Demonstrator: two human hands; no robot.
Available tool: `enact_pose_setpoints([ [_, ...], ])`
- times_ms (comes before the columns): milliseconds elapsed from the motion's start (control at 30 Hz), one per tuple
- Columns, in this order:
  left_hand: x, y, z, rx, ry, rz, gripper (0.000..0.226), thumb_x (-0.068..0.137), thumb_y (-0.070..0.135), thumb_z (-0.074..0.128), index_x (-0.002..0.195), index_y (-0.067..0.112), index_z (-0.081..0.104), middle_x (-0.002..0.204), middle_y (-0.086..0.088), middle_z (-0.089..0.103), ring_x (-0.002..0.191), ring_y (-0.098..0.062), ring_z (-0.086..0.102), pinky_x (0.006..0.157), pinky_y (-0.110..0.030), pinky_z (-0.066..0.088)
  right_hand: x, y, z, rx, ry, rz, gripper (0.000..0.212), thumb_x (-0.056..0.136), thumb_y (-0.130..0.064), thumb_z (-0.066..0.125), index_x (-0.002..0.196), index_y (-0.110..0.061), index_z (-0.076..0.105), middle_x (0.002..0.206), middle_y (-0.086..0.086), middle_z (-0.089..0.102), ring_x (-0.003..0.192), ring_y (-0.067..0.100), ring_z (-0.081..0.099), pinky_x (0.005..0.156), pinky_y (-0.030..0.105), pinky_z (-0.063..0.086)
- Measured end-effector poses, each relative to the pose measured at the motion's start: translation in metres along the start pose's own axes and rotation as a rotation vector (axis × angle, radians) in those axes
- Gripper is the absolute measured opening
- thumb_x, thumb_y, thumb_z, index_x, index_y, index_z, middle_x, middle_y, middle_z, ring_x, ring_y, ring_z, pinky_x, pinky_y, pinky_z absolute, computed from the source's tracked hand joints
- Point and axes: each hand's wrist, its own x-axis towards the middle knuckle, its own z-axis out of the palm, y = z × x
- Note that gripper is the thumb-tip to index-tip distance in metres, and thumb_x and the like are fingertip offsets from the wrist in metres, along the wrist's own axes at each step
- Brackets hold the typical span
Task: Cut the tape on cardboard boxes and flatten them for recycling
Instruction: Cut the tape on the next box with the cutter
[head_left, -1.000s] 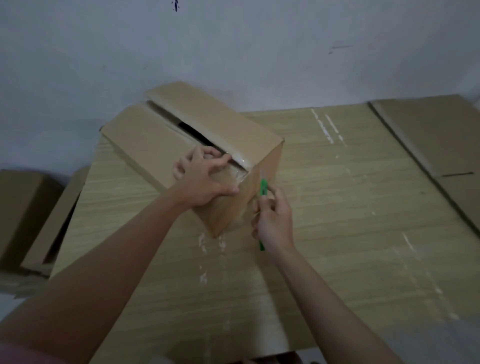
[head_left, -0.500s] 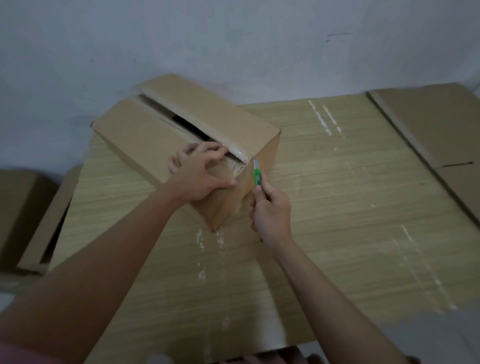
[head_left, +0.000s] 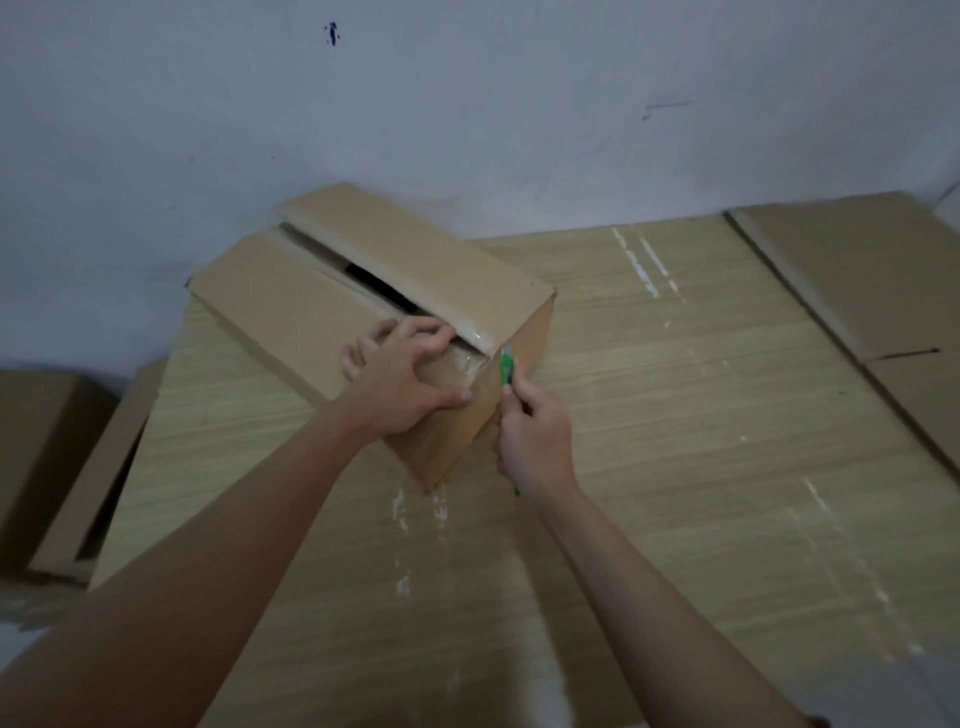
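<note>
A brown cardboard box (head_left: 291, 301) stands at an angle on the wooden table (head_left: 675, 467). Its two top flaps are parted along the middle, with a dark gap between them. Clear tape (head_left: 470, 358) still covers the near end of the seam. My left hand (head_left: 400, 379) rests on the near top corner of the box, fingers spread and curled at the flap's edge by the gap, thumb on the near side. My right hand (head_left: 535, 441) grips a green utility knife (head_left: 506, 366), whose tip touches the top edge of the box's end at the tape.
Flattened cardboard (head_left: 857, 291) lies on the table's far right. More cardboard boxes (head_left: 47, 457) stand on the floor beyond the table's left edge. A grey wall rises right behind the box. White scuff marks streak the tabletop.
My right hand has raised the knife along the box's end, from partway down the end up to its top edge. My left hand stays on the box corner.
</note>
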Motion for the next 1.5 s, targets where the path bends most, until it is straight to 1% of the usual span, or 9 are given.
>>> enact_pose_setpoints([
  [300,0.004,0.006,-0.001,-0.017,-0.070,0.039,0.087,0.076,0.039,0.074,0.145,0.044,0.020,0.145,0.022,0.035,0.139,-0.016,0.011,0.112,-0.050,-0.001,-0.011,-0.017,-0.012,-0.182,-0.110,-0.036,0.033,0.093,-0.009,0.051,0.123,-0.012,0.063,0.078,-0.016,0.057,0.070,-0.003,0.046,0.067,0.019,0.039],
  [467,0.008,0.000,-0.005,0.155,-0.133,0.091,0.081,0.067,0.066,0.061,0.140,0.039,0.039,0.144,0.018,0.032,0.137,-0.017,0.010,0.112,-0.052,0.002,-0.009,-0.038,-0.022,-0.388,-0.100,-0.111,0.031,0.092,-0.005,0.051,0.119,-0.008,0.065,0.118,0.007,0.066,0.113,0.021,0.058,0.083,0.015,0.037],
  [733,0.017,-0.005,-0.002,0.076,0.027,0.332,0.075,0.046,0.063,0.045,0.105,0.020,0.059,0.109,-0.001,0.050,0.110,-0.018,0.035,0.101,-0.041,0.021,-0.011,-0.051,-0.023,-0.522,-0.161,-0.146,0.032,0.092,-0.004,0.048,0.120,-0.007,0.064,0.129,0.007,0.060,0.122,0.022,0.052,0.092,0.017,0.035],
  [833,0.019,-0.008,-0.004,0.055,0.000,0.334,0.073,0.046,0.063,0.046,0.105,0.021,0.058,0.110,0.000,0.051,0.109,-0.017,0.037,0.098,-0.039,0.022,-0.011,-0.055,-0.024,-0.541,-0.179,-0.150,0.030,0.092,-0.004,0.048,0.116,-0.007,0.067,0.117,0.012,0.066,0.113,0.025,0.057,0.088,0.023,0.040],
  [900,0.020,-0.010,-0.004,0.042,-0.010,0.340,0.071,0.048,0.064,0.048,0.104,0.022,0.058,0.110,0.001,0.051,0.107,-0.015,0.036,0.096,-0.037,0.022,-0.011,-0.058,-0.025,-0.525,-0.207,-0.113,0.028,0.091,-0.005,0.048,0.110,-0.007,0.069,0.092,0.008,0.072,0.087,0.022,0.064,0.070,0.027,0.047],
  [967,0.021,-0.011,-0.003,0.037,-0.008,0.347,0.070,0.049,0.064,0.048,0.104,0.022,0.058,0.109,0.001,0.051,0.106,-0.013,0.036,0.096,-0.036,0.022,-0.009,-0.058,-0.029,-0.463,-0.256,-0.022,0.026,0.091,-0.008,0.047,0.096,-0.012,0.072,0.058,-0.003,0.056,0.047,0.010,0.049,0.040,0.020,0.035],
  [1033,0.020,-0.012,-0.003,0.033,-0.009,0.352,0.070,0.049,0.065,0.049,0.104,0.022,0.059,0.109,0.002,0.052,0.106,-0.014,0.037,0.095,-0.035,0.022,-0.007,-0.060,-0.033,-0.397,-0.288,0.077,0.028,0.092,-0.009,0.046,0.077,-0.017,0.068,0.046,-0.008,0.040,0.031,0.004,0.032,0.032,0.014,0.022],
  [1367,0.022,-0.013,-0.005,-0.011,-0.079,0.337,0.060,0.047,0.061,0.051,0.097,0.028,0.056,0.106,0.003,0.053,0.106,-0.017,0.040,0.098,-0.037,0.025,-0.010,-0.059,-0.031,-0.554,-0.320,-0.068,0.024,0.090,-0.005,0.049,0.091,-0.008,0.072,0.040,-0.014,0.045,0.036,-0.002,0.044,0.035,0.012,0.030],
  [1500,0.021,-0.015,-0.003,-0.033,-0.089,0.354,0.057,0.048,0.059,0.053,0.096,0.029,0.055,0.107,0.001,0.055,0.108,-0.019,0.041,0.101,-0.041,0.026,-0.021,-0.061,-0.037,-0.622,-0.341,-0.196,0.024,0.088,-0.003,0.050,0.090,-0.008,0.073,0.057,-0.008,0.048,0.066,0.009,0.047,0.053,0.018,0.031],
])
